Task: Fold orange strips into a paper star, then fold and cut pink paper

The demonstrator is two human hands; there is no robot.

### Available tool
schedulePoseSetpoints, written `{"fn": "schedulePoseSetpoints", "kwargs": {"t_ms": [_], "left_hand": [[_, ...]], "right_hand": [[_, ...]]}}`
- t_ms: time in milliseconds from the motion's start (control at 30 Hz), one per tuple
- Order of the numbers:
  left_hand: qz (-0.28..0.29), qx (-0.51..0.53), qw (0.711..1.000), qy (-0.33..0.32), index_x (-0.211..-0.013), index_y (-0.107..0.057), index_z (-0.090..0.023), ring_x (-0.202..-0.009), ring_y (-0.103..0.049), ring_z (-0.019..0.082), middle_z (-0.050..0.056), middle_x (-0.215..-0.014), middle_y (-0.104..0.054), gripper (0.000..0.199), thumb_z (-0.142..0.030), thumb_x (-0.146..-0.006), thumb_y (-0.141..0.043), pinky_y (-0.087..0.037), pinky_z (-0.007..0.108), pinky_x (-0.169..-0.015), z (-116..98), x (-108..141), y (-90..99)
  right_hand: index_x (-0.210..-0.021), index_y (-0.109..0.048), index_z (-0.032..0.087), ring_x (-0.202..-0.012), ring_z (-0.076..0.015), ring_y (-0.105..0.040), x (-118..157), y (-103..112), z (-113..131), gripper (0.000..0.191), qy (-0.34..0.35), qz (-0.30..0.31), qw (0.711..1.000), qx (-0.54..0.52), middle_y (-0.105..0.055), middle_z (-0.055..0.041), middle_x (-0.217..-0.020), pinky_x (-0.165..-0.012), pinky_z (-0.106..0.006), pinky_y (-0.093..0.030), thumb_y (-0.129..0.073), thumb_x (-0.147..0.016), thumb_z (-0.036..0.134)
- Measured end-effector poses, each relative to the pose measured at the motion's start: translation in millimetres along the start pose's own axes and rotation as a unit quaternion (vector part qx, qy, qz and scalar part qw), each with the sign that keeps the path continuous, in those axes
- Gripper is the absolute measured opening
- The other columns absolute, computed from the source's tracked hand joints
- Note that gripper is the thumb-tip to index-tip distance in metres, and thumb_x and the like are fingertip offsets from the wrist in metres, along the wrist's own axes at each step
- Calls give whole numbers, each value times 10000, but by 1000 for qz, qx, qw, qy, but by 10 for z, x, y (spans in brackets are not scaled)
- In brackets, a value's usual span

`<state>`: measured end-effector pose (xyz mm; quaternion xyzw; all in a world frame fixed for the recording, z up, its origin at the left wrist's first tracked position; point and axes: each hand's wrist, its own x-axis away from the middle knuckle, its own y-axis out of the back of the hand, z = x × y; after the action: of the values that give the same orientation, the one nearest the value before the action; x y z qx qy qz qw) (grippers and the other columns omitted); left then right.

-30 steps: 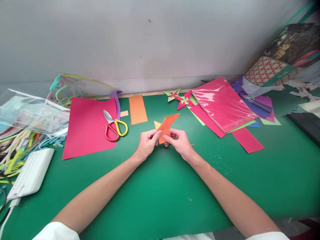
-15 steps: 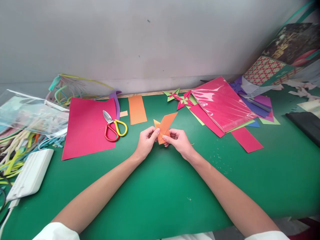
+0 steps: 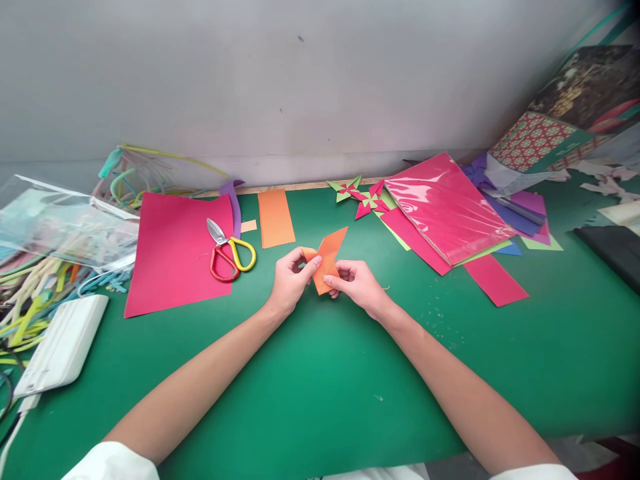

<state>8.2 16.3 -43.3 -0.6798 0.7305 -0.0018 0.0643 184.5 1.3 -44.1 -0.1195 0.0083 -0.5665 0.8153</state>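
A folded orange paper piece (image 3: 330,252) is held between both hands above the green table (image 3: 320,387). My left hand (image 3: 291,280) pinches its left side, thumb on top and fingers behind. My right hand (image 3: 357,285) grips the lower right part, its thumb on the front face. One pointed end of the paper sticks up and to the right. Behind it and to the left lies an orange paper strip (image 3: 277,219). Scissors (image 3: 231,253) with red and yellow handles rest on a red sheet (image 3: 173,257).
Two red and green paper stars (image 3: 369,200) lie near the wall, beside wrapped red paper (image 3: 450,210). A red strip (image 3: 497,280) is at the right. Far left are a white device (image 3: 63,343) and coloured strips (image 3: 35,300).
The orange paper has turned slightly anticlockwise in my hands, and its lower end has moved down a little. My left fingers now cover more of its left flap.
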Motion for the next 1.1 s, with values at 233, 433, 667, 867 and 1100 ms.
{"fn": "schedulePoseSetpoints", "kwargs": {"t_ms": [233,433,667,867,1100], "left_hand": [[5,32,999,43,-834,-742,-158,-728,-644,138,20,-817,-726,268,-394,-774,-853,-526,260,-708,-4,-24,11],[-4,-18,1000,-23,-952,-767,-180,-835,-675,170,43,-924,-749,236,-382,-836,-802,-544,284,-760,31,1,-8],[101,-194,972,-80,-1144,-727,-195,-949,-672,198,70,-1040,-735,307,-340,-875,-755,-545,314,-820,-261,-202,176],[186,-345,889,-238,-1080,-734,-230,-976,-639,208,51,-999,-732,151,-248,-941,-678,-503,350,-870,-600,-250,247],[170,-394,883,-190,-1224,-628,-203,-844,-617,184,39,-992,-682,345,-261,-899,-728,-491,327,-771,-542,-197,185]], "right_hand": [[-869,-731,146,-609,-151,-632,4,4,-17,319,-18,27,999,41,-713,-31,-754,-595,-292,-553,-813,-787,443],[-881,-727,149,-610,-145,-632,4,2,1,305,-15,20,999,41,-717,-30,-761,-592,-284,-552,-803,-798,432],[-815,-684,159,-581,-126,-624,0,26,-41,260,-27,27,997,63,-716,-27,-735,-543,-244,-520,-785,-825,399],[-897,-701,152,-487,-113,-564,17,43,12,277,-34,22,998,51,-642,13,-624,-461,-231,-480,-767,-844,415],[-915,-706,144,-507,-111,-580,21,4,27,306,-25,26,999,35,-648,9,-655,-477,-229,-490,-786,-834,428]]}}
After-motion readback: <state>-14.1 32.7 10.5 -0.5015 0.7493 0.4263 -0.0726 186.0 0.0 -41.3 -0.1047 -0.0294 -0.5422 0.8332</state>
